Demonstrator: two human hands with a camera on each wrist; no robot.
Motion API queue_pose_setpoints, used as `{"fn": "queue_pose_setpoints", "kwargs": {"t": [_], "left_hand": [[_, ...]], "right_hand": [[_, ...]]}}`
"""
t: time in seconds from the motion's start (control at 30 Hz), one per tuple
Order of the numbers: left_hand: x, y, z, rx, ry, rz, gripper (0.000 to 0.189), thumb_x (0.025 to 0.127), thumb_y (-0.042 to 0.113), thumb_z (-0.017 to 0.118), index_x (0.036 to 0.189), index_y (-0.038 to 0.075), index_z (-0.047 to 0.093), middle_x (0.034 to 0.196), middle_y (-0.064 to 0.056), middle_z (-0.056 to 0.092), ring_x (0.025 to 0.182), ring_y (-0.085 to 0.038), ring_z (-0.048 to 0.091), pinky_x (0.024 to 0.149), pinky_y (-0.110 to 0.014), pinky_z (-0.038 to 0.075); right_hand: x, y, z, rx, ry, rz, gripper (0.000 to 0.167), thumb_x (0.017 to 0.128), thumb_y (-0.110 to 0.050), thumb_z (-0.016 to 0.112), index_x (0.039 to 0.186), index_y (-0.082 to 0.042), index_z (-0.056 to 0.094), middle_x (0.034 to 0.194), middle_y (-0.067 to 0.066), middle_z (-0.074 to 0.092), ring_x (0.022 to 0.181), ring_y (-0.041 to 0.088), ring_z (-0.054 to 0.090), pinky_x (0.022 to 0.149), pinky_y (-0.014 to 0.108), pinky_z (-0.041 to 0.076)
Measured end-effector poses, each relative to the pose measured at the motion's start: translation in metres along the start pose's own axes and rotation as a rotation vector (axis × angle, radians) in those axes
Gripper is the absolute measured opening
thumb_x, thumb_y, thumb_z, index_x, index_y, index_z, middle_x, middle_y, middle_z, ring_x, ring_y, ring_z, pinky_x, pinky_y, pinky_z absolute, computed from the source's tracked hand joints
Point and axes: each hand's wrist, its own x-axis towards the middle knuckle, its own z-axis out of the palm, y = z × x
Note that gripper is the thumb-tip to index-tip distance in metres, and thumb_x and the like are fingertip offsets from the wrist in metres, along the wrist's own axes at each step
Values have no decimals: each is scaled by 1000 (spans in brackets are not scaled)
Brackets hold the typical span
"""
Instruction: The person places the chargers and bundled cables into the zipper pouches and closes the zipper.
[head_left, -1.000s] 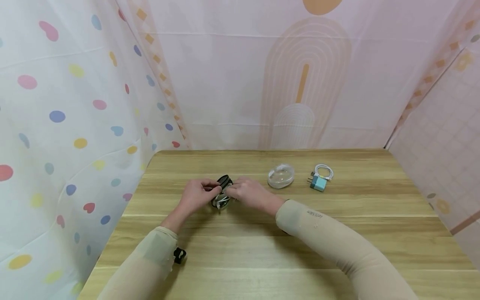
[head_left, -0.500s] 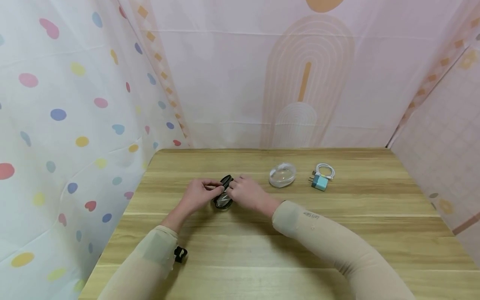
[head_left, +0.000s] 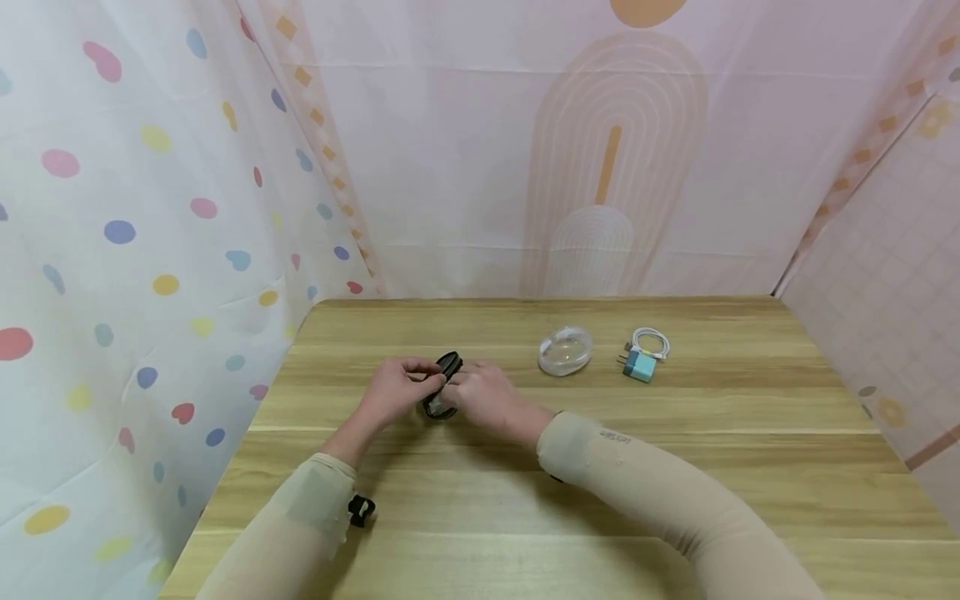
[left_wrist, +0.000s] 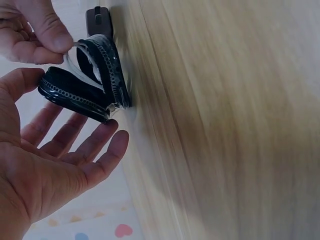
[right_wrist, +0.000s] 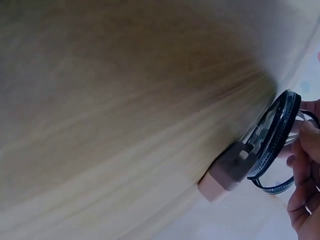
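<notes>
In the head view a small black zip case (head_left: 448, 365) with see-through sides stands unzipped between the two hands. My left hand (head_left: 397, 390) holds the edge of one half between thumb and forefinger, and its other fingers lie spread below, as the left wrist view shows. A thin white cable (left_wrist: 85, 75) loops inside the opening. My right hand (head_left: 487, 398) pinches the cable over the case; its fingertips are partly hidden in the head view. At the case's side, in the right wrist view, a dark block with a pale end (right_wrist: 225, 172) appears.
Right of the hands, a clear round case (head_left: 565, 351) lies on the wooden table (head_left: 480, 533). Farther right are a light-blue plug charger (head_left: 637, 365) and a coiled white cable (head_left: 651, 340). Patterned curtains (head_left: 465, 167) close in the back and sides.
My right hand lifts a little, then moves down and left, with its fingers now over the case opening. The left hand keeps its hold on the case nearly in place.
</notes>
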Motion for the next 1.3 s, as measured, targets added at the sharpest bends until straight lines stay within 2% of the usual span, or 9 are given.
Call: {"fn": "queue_pose_setpoints", "kwargs": {"t": [0.17,0.4,0.6,0.7,0.83,0.9,0.97,1.13,1.3], "left_hand": [[-2,1,-1,11,4,-4,34,99,34,74,123,11,79,133,-15,75,118,-37,74,87,-42,65],[-2,2,-1,36,18,18,32,98,32,75,120,10,80,127,-15,78,117,-36,75,88,-42,65],[-2,1,1,67,44,30,29,96,30,76,116,10,82,124,-15,79,112,-33,77,85,-41,65],[-3,1,0,67,47,28,29,96,30,76,116,10,82,124,-15,79,111,-33,78,82,-38,65],[-3,1,0,63,42,23,29,96,30,76,116,10,82,125,-16,78,113,-33,77,80,-36,64],[-3,1,-1,62,38,21,30,96,30,75,117,10,81,127,-16,77,115,-34,76,79,-35,63],[-3,0,-1,60,33,15,30,97,30,75,119,10,81,129,-17,76,115,-35,76,78,-34,63],[-4,0,-3,65,32,5,32,97,31,74,121,9,80,131,-19,75,114,-35,76,76,-34,63],[-3,1,-3,75,32,5,32,97,31,73,120,9,80,129,-18,76,113,-33,76,75,-33,63]], "right_hand": [[2,-4,3,3,-83,4,13,100,-29,71,97,-28,83,100,-10,83,94,10,77,77,30,56],[7,-12,10,-29,-149,-3,12,101,-26,70,98,-30,81,101,-13,83,95,5,77,82,28,60],[9,-19,12,-35,-184,73,14,98,-22,71,87,-27,76,91,-12,80,80,8,75,63,29,56],[10,-21,10,-37,-224,101,16,99,-22,70,85,-27,76,89,-13,79,77,8,73,65,29,53],[9,-21,10,-89,-259,65,13,100,-26,71,89,-27,78,92,-11,79,82,7,75,72,29,55],[7,-20,12,-136,-248,24,7,99,-29,72,96,-26,78,96,-10,81,87,8,76,75,28,56],[5,-19,14,-174,-222,-11,8,99,-31,74,102,-25,77,97,-8,81,90,8,76,77,28,57],[4,-18,15,-193,-179,-56,8,101,-32,72,101,-27,78,97,-8,81,93,9,76,79,28,56],[7,-18,14,-116,-290,-46,18,105,-25,64,108,-30,81,107,-4,80,101,12,75,83,29,58]]}}
